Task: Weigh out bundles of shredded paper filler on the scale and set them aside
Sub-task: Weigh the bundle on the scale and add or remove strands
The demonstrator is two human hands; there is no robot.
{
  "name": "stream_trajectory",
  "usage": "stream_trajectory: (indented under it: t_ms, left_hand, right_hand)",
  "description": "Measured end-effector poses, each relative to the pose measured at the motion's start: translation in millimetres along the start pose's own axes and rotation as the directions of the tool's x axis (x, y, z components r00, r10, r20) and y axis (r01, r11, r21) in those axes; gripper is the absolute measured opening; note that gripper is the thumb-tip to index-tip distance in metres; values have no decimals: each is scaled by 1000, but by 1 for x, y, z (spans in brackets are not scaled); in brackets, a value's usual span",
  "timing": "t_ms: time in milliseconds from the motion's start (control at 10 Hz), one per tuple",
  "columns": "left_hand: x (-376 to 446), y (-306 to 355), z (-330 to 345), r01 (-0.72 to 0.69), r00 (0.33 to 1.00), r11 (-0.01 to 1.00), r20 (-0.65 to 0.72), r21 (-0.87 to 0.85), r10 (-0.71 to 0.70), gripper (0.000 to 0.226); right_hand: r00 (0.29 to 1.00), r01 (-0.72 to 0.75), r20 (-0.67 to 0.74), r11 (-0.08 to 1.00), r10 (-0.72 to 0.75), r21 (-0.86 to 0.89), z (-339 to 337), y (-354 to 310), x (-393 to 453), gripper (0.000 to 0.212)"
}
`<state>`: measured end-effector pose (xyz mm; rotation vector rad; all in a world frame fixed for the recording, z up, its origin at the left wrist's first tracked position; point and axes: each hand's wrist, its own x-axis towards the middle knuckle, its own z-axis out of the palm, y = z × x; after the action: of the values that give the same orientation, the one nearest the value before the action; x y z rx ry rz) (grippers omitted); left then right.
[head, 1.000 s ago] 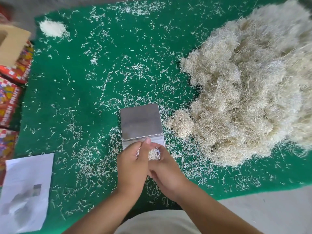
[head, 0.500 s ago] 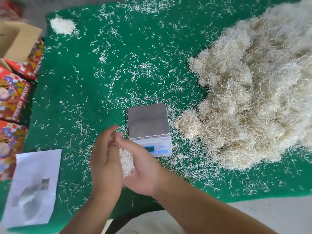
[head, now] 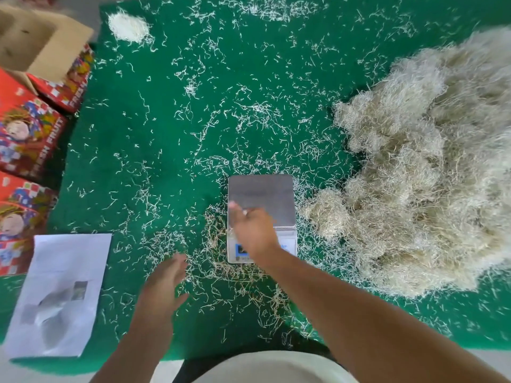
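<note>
With both the right hand (head: 253, 230) and left hand (head: 163, 286) spread and holding nothing, the right one over the bare scale (head: 261, 200) may bump its plate, skewing the next reading, while the filler heap (head: 431, 172) sits off beyond its knuckles

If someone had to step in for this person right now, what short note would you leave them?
Left hand: open, empty, hovering over the green mat.
Right hand: open, fingers straight, over the scale; a shred or two may cling to it, otherwise it holds nothing.
Scale plate: bare. Its display is mostly hidden behind the right hand.
Big pile of shredded paper: on the right, with a loose clump beside the scale.
One small white bundle lies at the mat's far left corner.
Left to do: take paper from the pile, weigh it, set it aside, repeat.
</note>
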<state>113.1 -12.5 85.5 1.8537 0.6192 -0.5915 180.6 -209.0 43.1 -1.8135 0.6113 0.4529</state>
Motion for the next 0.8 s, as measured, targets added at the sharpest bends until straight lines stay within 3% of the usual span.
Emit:
stream_trajectory:
  t_ms: [100, 200, 300, 400, 500, 700, 800]
  left_hand:
    - [6, -19, -24, 55, 996, 996, -59, -63, -59, 15]
    - [17, -44, -39, 234, 972, 969, 2, -81, -235, 50]
    - [24, -64, -46, 261, 965, 965, 38, 23, -261, 48]
    - [10, -69, -42, 176, 980, 978, -73, -116, -185, 18]
    - [7, -64, -42, 128, 992, 989, 5, -72, -128, 20]
    - [5, -54, -29, 92, 996, 996, -16, 0, -92, 13]
    - [-5, -52, -20, 69, 997, 997, -36, -19, -70, 18]
  right_hand:
    - [973, 92, -160, 911, -169, -402, -43, 1, 41, 74]
    - [963, 155, -87, 792, -253, -591, -59, 6, 59, 66]
    - [942, 246, 19, 654, -335, -716, -61, 16, 63, 64]
    - [934, 284, 63, 623, -353, -729, -61, 25, 58, 76]
    - [921, 314, 43, 671, -387, -672, -71, 28, 48, 80]
    - [875, 355, -98, 766, -474, -536, -108, 40, 20, 61]
    - [884, 337, -139, 814, -447, -474, -118, 52, 7, 56]
